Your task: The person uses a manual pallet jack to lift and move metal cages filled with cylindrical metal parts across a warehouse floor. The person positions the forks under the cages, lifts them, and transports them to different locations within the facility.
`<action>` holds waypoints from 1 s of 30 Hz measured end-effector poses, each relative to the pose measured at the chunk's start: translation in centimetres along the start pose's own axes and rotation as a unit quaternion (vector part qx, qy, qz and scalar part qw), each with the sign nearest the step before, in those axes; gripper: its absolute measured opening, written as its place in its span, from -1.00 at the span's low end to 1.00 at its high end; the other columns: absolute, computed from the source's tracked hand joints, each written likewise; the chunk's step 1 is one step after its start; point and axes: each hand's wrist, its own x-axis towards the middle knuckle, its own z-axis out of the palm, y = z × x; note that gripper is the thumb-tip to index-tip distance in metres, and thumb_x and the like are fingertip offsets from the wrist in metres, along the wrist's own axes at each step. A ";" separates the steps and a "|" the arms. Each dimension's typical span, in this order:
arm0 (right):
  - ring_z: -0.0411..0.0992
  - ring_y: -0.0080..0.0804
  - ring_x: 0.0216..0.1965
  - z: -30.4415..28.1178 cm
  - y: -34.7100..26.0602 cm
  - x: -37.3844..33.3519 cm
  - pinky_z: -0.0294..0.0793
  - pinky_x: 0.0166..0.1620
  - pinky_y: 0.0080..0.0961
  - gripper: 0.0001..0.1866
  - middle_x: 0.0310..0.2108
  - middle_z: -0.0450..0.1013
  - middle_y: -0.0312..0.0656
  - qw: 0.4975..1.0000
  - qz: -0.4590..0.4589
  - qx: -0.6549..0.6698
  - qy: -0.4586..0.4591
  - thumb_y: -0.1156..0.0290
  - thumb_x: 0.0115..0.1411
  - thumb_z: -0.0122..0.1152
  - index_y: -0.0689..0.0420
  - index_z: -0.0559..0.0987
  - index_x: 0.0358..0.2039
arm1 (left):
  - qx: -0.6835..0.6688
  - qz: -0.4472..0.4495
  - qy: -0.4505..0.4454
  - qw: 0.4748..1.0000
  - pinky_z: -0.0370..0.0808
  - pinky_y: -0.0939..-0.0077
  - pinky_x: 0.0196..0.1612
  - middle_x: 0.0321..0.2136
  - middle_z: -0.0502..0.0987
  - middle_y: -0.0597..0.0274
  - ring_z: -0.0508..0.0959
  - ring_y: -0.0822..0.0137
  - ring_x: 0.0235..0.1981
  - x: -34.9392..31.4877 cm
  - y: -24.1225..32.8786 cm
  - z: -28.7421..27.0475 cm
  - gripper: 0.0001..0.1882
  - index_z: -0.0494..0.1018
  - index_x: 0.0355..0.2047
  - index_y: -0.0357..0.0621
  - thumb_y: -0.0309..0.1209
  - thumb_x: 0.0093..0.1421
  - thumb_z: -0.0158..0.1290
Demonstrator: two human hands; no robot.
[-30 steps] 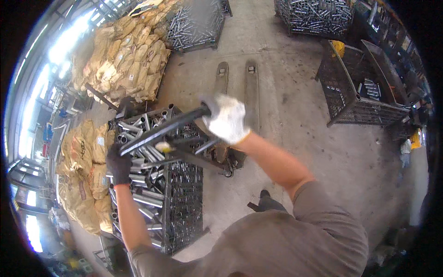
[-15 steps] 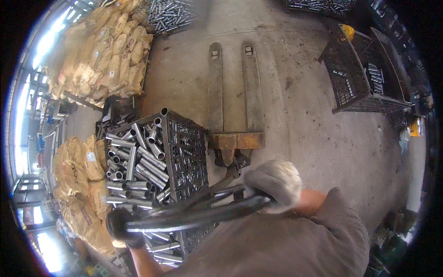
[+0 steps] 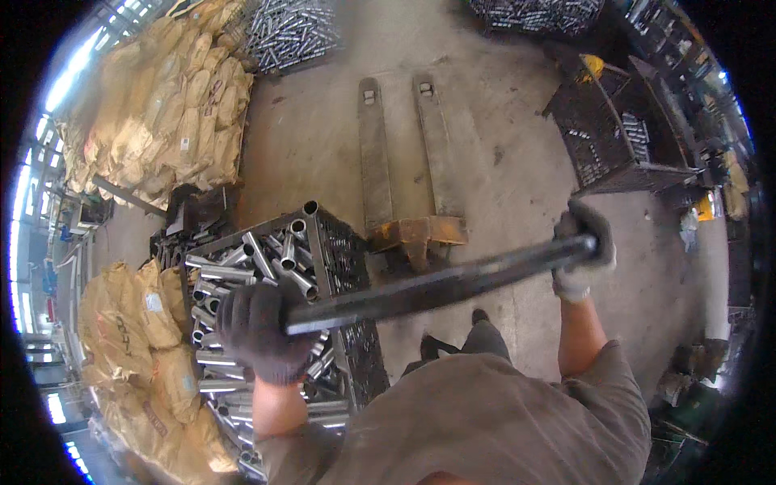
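I've got the dark bar [image 3: 440, 287] spanning 8 to 3 o'clock, left hand [image 3: 263, 331] and right hand [image 3: 586, 255] curled closed round its 2 ends. It crosses above the bin rim [image 3: 323, 259] in my view; concrete floor [image 3: 489, 121] stretches toward 1 o'clock.

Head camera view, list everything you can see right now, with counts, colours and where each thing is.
Long bar: one, black, held across between both hands
Near crate: one, dark mesh, front left
Silver tubes: many, silver, in the near crate
Sack stacks: two, tan, left side
Pallet truck: one, grey forks and rusty yellow-brown body, centre floor
Right crate: one, dark, upper right, some silver pieces inside
Yellow item: one, yellow, on the right crate's edge
Far containers: two, filled with silver parts, top edge
Left hand: one, dark grey glove, on the bar's left end
Right hand: one, dark-and-white glove, on its right end
Shirt: one, grey-brown, bottom
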 end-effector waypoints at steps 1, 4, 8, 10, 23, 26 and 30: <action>0.57 -0.51 -0.30 1.2 0.2 1.0 0.54 -0.17 -0.55 -0.81 -0.32 0.64 -0.13 0.999 -0.034 0.026 -0.004 0.63 0.12 0.34 0.27 0.68 -0.22 | -0.007 0.012 0.008 1.000 0.38 0.21 -0.48 -0.64 0.41 0.24 0.47 0.11 -0.59 1.2 -1.0 1.2 -0.74 0.41 -0.60 0.01 -0.22 0.09 0.20; 0.58 -0.47 -0.20 5.3 0.2 5.2 0.53 -0.10 -0.53 -0.73 -0.26 0.64 -0.14 0.996 -0.083 0.009 -0.017 0.64 0.08 0.24 0.25 0.67 -0.16 | 0.007 0.037 0.046 0.998 0.38 0.24 -0.47 -0.60 0.44 0.25 0.50 0.13 -0.56 4.8 -3.4 5.4 -0.86 0.48 -0.55 0.08 -0.25 0.00 0.21; 0.61 -0.44 -0.24 13.7 -0.6 10.1 0.57 -0.13 -0.50 -0.59 -0.26 0.64 -0.12 0.995 -0.095 0.020 -0.038 0.58 -0.05 0.21 0.16 0.67 -0.11 | 0.005 -0.068 0.018 0.997 0.47 0.11 -0.41 -0.54 0.54 0.11 0.58 -0.04 -0.46 9.4 -7.8 10.4 -0.83 0.57 -0.48 0.02 -0.25 -0.06 0.25; 0.65 -0.28 -0.32 18.9 -0.2 13.1 0.59 -0.18 -0.46 -0.67 -0.34 0.64 -0.08 0.990 -0.140 -0.031 -0.002 0.52 0.00 0.30 0.04 0.69 -0.17 | 0.029 -0.082 0.006 0.996 0.49 0.09 -0.40 -0.52 0.56 0.06 0.59 -0.07 -0.45 11.9 -10.4 13.3 -0.83 0.57 -0.45 -0.01 -0.25 -0.05 0.24; 0.60 -0.03 -0.25 49.6 8.3 34.3 0.57 -0.13 -0.20 -0.72 -0.32 0.62 -0.10 0.997 -0.067 -0.018 -0.023 0.27 0.00 0.33 -0.05 0.67 -0.22 | 0.087 -0.212 -0.057 0.972 0.49 0.03 -0.29 -0.40 0.63 -0.06 0.62 -0.20 -0.28 37.1 -26.4 38.7 -0.73 0.51 -0.38 -0.04 -0.13 0.09 0.23; 0.60 -0.03 -0.23 56.7 10.9 39.8 0.57 -0.10 -0.18 -0.70 -0.28 0.63 -0.10 0.996 -0.062 -0.045 -0.035 0.22 0.01 0.36 -0.06 0.67 -0.20 | 0.069 -0.187 -0.068 0.978 0.49 -0.02 -0.26 -0.34 0.63 -0.10 0.61 -0.22 -0.25 43.6 -29.1 44.1 -0.73 0.51 -0.36 -0.06 -0.15 0.10 0.21; 0.60 0.01 -0.16 67.1 15.4 49.3 0.56 -0.06 -0.18 -0.68 -0.22 0.62 -0.06 0.992 -0.037 -0.105 -0.059 0.17 0.10 0.28 -0.06 0.64 -0.13 | 0.072 -0.176 0.005 0.982 0.52 -0.05 -0.18 -0.25 0.63 -0.16 0.61 -0.23 -0.18 51.7 -33.1 53.5 -0.72 0.56 -0.25 -0.09 -0.21 0.11 0.15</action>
